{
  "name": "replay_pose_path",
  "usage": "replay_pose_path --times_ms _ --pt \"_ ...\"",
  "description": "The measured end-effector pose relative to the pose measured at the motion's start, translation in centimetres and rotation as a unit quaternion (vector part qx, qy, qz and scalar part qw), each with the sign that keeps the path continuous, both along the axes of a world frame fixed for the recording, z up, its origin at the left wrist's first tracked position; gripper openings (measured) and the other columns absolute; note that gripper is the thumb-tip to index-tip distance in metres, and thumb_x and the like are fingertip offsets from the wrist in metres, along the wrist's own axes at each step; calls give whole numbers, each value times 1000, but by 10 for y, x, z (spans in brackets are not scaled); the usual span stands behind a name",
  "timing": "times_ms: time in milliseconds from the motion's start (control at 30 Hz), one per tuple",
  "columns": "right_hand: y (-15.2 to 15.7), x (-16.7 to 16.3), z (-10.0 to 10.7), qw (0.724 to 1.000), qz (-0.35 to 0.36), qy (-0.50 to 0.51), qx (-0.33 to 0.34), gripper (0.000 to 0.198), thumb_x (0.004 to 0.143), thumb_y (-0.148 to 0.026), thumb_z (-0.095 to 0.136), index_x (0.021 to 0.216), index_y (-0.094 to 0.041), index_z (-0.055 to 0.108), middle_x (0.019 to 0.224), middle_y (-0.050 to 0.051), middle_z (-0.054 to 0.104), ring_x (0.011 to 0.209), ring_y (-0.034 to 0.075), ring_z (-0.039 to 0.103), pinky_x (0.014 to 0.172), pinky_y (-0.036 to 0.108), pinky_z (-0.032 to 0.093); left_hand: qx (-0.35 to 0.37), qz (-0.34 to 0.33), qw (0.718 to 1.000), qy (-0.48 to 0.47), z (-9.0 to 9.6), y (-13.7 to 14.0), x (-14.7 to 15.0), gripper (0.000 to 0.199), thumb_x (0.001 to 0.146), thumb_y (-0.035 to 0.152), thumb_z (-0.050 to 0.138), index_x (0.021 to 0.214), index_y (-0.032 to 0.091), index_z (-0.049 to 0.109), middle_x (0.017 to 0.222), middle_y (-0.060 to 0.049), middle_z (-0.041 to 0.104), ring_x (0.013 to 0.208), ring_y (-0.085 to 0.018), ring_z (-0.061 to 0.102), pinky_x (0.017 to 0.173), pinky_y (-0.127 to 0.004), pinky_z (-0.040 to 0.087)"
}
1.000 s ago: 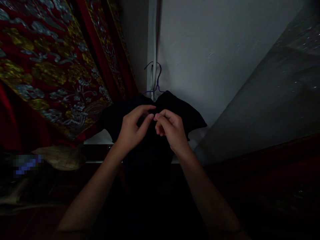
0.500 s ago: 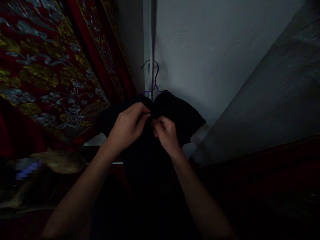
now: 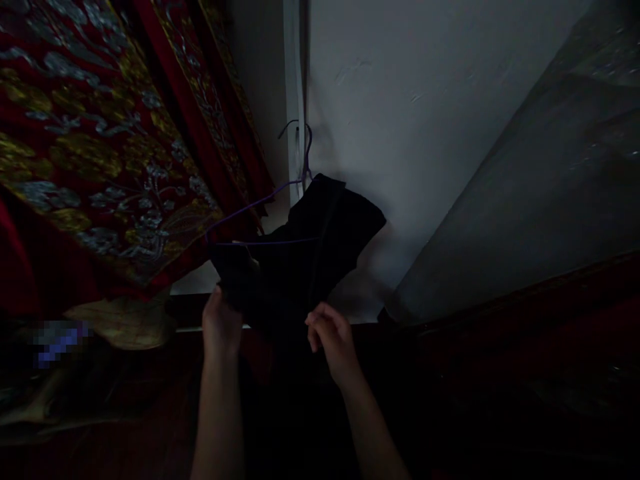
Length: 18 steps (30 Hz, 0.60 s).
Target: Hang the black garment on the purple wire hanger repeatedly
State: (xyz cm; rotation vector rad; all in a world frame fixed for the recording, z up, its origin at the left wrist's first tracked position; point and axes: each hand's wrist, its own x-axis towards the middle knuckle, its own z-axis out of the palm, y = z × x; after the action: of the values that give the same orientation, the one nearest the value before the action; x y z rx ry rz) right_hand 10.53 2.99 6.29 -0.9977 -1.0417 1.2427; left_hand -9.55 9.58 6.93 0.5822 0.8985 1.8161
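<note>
A black collared shirt (image 3: pixel 345 220) hangs by its right shoulder from a thin purple hanger (image 3: pixel 250 205). The hanger's left arm is bare, and the shirt's left side sags below it. My left hand (image 3: pixel 223 327) is closed on the dark cloth of that loose side. Lower on the front of the shirt, my right hand (image 3: pixel 330 337) has its fingers pinched at the edge of the cloth. Deep shadow hides the shirt's lower part and the exact grip of the fingers.
The hanger's hook catches on a narrow white upright strip (image 3: pixel 294 80) along the pale wall (image 3: pixel 390 120). A red cloth with gold and silver embroidery (image 3: pixel 85 153) hangs at left. Below it lies a beige bundle (image 3: pixel 125 323). A grey slanting sheet (image 3: pixel 510 180) stands at right.
Both hands have moved down from the collar, the left one also outward. The shirt's left shoulder has come off the hanger, whose left arm and lower bar now show.
</note>
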Motion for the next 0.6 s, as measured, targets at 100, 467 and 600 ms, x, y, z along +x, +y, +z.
replay_pose_path --times_ms 100,467,600 --pt "-17 1 -13 999 -16 19 -25 27 84 -44 61 71 -20 57 44 -7 45 41 9 37 47 23 29 -52 -34 989 137 -18 -24 23 20 83 39 67 90 21 60 88 0 68 83 -16 64 77 -25 49" --pt "-11 7 -30 991 -126 23 -29 14 77 -35 62 81 -22 68 85 2 67 85 21 60 78 30 46 88 -219 944 231 8 -72 78 22 93 44 61 91 21 58 117 -8 66 112 -24 63 97 -35 49" --pt "-20 0 -6 995 -39 93 27 27 83 -37 61 108 -27 68 113 2 69 113 23 59 100 34 43 129 -182 917 331 14 -74 86 17 96 37 59 95 21 64 120 -9 66 115 -24 62 102 -38 47"
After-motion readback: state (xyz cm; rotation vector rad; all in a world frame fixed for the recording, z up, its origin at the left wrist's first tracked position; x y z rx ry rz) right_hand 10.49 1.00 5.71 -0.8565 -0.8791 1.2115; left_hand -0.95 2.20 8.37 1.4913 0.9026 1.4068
